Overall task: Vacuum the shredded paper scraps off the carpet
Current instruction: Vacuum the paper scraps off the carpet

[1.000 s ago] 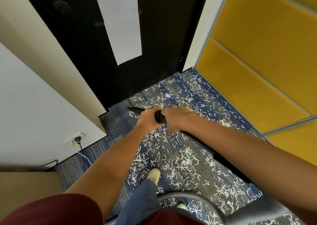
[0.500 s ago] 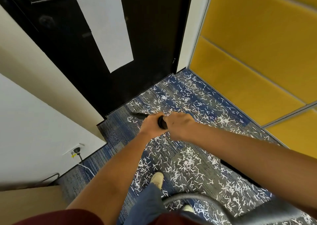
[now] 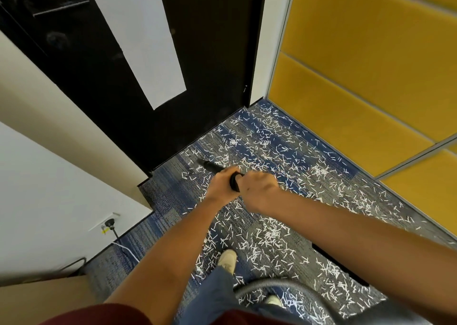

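White shredded paper scraps (image 3: 272, 235) lie thickly over the blue and grey carpet (image 3: 168, 196). A black vacuum wand (image 3: 212, 166) points at the floor near the door, its tip among the scraps. My left hand (image 3: 221, 188) grips the wand further forward. My right hand (image 3: 257, 188) grips it just behind. A grey ribbed hose (image 3: 277, 285) curves across the bottom of the view, over the scraps.
A black door (image 3: 210, 64) with a white panel stands ahead. Yellow padded wall panels (image 3: 358, 77) run along the right. A white wall on the left has an outlet with a plug and cord (image 3: 110, 224). My shoe (image 3: 227, 259) stands on the carpet.
Both hands and the wand have shifted a little toward the door. The view has tilted up, showing more of the door.
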Motion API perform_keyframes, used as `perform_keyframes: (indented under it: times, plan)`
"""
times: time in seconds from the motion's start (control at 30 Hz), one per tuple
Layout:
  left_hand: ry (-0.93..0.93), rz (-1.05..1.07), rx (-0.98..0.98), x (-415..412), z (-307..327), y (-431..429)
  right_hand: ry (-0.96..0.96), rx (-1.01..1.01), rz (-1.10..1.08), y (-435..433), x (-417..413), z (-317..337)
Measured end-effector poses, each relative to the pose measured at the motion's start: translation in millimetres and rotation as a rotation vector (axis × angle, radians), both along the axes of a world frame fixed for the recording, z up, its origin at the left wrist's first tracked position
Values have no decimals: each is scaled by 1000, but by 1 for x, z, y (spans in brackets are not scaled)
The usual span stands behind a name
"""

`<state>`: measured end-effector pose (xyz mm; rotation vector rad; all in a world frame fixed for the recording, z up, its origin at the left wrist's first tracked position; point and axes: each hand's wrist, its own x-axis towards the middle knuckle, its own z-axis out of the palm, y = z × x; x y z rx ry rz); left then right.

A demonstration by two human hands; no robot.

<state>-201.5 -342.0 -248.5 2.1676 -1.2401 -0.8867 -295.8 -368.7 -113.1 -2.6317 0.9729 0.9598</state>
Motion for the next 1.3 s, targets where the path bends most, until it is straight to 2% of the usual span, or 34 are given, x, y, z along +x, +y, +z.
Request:
perform_keyframes:
  times: [0.4,0.6,0.87,1.07,1.3]
  plan:
    - [27,66,-6,15,-7,18,-58,17,11,11,10,-9]
    - [47,-3,-2,-4,-4,5,-25,-6,-29,5,-9,-11]
    - [-58,-46,59,-14,-1,15,-19,-3,-34,13,-21,-10]
    - [-101,21,63,-8,-6,52,-54,45,61,38,-18,-10]
    - [-57,82,10,-16,-6,64,-68,52,72,47,-22,-11]
